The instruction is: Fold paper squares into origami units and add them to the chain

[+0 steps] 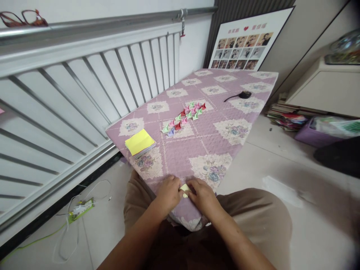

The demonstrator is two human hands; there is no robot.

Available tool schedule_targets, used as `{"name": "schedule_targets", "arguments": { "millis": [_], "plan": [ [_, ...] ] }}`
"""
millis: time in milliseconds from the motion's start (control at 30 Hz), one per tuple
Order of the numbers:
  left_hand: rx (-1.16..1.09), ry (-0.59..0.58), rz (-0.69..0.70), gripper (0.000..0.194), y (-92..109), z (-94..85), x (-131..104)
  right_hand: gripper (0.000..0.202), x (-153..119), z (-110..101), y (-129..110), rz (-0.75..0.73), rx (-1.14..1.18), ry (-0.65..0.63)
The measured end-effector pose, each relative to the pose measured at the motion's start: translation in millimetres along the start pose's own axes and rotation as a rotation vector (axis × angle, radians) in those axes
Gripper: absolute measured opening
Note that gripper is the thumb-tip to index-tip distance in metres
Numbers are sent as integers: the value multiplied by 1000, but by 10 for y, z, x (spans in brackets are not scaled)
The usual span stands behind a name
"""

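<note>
Between my two hands, near the close end of the cloth-covered table [180, 157], is a small pale yellow piece of folded paper [185, 188]. My left hand [170, 190] grips its left side with curled fingers. On the other side my right hand [203, 195] pinches it between thumb and fingers. Beyond my left hand lies a stack of square paper [140, 142] with a bright yellow sheet on top. Several small folded paper figures [184, 119] in green, pink, red and blue stand in rows farther up the table.
A black object with a strap [244, 95] rests at the table's far right. Along the left runs a white radiator [92, 82], with glasses [24, 18] on the pipe above. A power strip [81, 210] with cables lies on the floor. A photo board [247, 43] leans behind the table.
</note>
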State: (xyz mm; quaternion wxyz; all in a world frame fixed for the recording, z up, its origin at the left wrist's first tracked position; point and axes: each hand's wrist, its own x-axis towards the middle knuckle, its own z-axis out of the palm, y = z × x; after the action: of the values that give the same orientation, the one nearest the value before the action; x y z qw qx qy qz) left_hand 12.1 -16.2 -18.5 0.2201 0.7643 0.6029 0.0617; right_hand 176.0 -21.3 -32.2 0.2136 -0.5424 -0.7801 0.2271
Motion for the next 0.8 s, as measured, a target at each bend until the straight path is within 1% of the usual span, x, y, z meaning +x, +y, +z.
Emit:
{"name": "schedule_targets", "arguments": {
  "millis": [100, 267, 367, 433, 500, 600, 700, 800],
  "plan": [
    [-34, 19, -3, 13, -11, 35, -13, 18, -3, -23, -9, -2, 23, 1],
    [-136, 74, -45, 12, -30, 114, -46, 5, -10, -25, -7, -12, 60, 2],
    [-208, 54, -41, 18, -40, 107, -59, 9, -17, 4, 6, -9, 98, 20],
    [-220, 38, -1, 14, -39, 67, -72, 12, -25, 14, 12, -37, 138, 21],
    [-170, 64, 69, 7, -31, 19, -93, 11, -33, 6, 15, -101, 146, 47],
    [18, 196, 171, 8, -17, -5, -138, 9, -39, -21, 18, -241, -6, 143],
    [207, 301, 245, 15, -33, 66, -184, 14, -51, -10, 36, -364, -220, 195],
    [305, 333, 313, 21, -80, 188, -231, 13, -89, 59, 73, -409, -291, 180]
  ]
}}
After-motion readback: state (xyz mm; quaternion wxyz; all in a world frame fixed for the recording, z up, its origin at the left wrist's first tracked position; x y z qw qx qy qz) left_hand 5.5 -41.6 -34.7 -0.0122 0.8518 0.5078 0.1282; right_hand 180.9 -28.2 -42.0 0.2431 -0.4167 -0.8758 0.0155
